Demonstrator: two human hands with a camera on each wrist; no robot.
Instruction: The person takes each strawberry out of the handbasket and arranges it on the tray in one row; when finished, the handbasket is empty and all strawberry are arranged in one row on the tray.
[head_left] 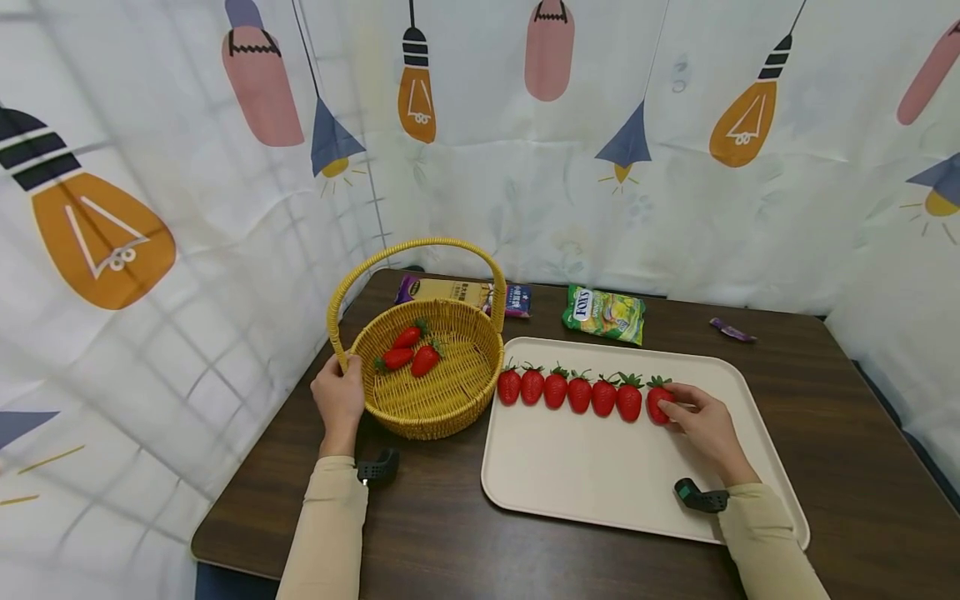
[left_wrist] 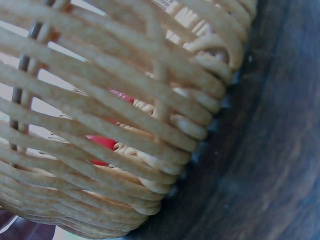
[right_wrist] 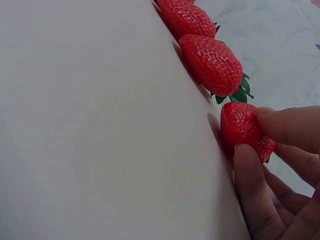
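Note:
My left hand (head_left: pixel 339 398) grips the yellow woven basket (head_left: pixel 438 427) at its left side, where the handle (head_left: pixel 417 243) meets the rim. Inside the basket lie three strawberries, one of them a plump strawberry (head_left: pixel 425 361). On the cream tray (head_left: pixel 577 467), several strawberries form a row along the far part, leaves pointing away. My right hand (head_left: pixel 708 429) pinches the rightmost strawberry (right_wrist: pixel 240 122) between thumb and fingers, beside a neighbouring strawberry (right_wrist: pixel 212 65). Through the basket's weave (left_wrist: pixel 165 90) the left wrist view shows bits of red; the left hand is out of that view.
Behind the basket lie a long snack packet (head_left: pixel 450 290) and a blue packet (head_left: pixel 518 301). A green candy bag (head_left: pixel 604 314) lies beyond the tray, and a small purple wrapper (head_left: pixel 732 330) lies at the back right. A patterned curtain (head_left: pixel 487 183) hangs behind the dark table (head_left: pixel 431 517).

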